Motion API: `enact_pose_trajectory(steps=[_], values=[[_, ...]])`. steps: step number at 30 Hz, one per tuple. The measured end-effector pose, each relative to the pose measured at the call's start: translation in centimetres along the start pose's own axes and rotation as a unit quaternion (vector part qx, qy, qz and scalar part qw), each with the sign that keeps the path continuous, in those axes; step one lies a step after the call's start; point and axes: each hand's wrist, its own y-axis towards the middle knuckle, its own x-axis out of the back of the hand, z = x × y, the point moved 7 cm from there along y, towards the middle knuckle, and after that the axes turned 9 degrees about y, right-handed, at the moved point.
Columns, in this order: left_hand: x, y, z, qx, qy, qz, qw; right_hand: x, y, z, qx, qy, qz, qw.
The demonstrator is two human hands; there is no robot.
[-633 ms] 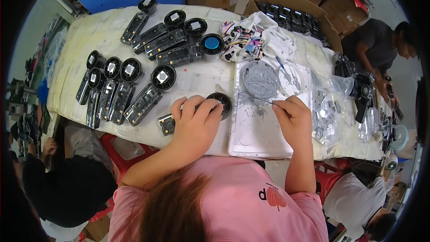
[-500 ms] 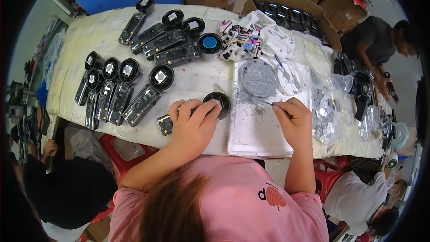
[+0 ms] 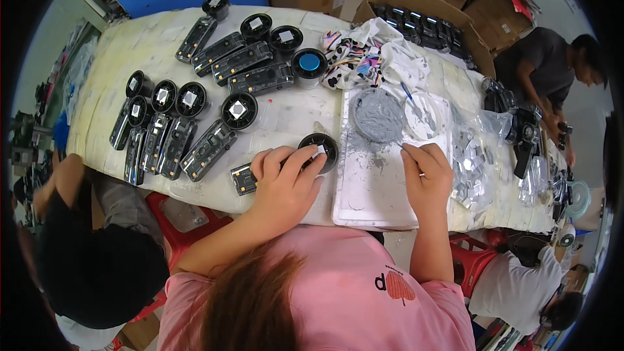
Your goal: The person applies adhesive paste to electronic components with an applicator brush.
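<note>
My left hand (image 3: pixel 286 182) is closed over a black device with a round head (image 3: pixel 326 149). Its rectangular body (image 3: pixel 243 179) shows to the left of my palm, and a small pale square sits inside the round head by my fingertips. My right hand (image 3: pixel 429 172) pinches a thin stick-like tool (image 3: pixel 401 145), mostly hidden by the fingers. Just beyond that hand is a round dish of grey paste (image 3: pixel 377 116) on a white tray (image 3: pixel 370 201). A white round lid (image 3: pixel 422 116), smeared with grey and bearing a blue-handled tool (image 3: pixel 405 90), lies beside the dish.
Several similar black devices (image 3: pixel 211 149) lie in two groups on the left; one head carries a blue disc (image 3: pixel 309 62). A patterned cloth (image 3: pixel 354 58) lies behind the tray. Silver square pieces (image 3: pixel 468 172) are heaped right of it. Co-workers sit left and right; another stands far right.
My right hand and its tool have shifted slightly at the dish's near edge. My left hand keeps its hold on the device. The co-worker at left has raised an arm.
</note>
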Motion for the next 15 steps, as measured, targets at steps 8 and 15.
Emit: enact_pose_trajectory(steps=[8, 15], values=[[0.0, -0.1, 0.6, 0.024, -0.046, 0.024, 0.998, -1.5, -1.6, 4.2, 0.178, 0.053, 0.035, 0.982], [0.8, -0.6, 2.7, 0.089, -0.027, 0.059, 0.994, -4.6, -1.9, 6.0, 0.245, 0.062, 0.073, 0.965]])
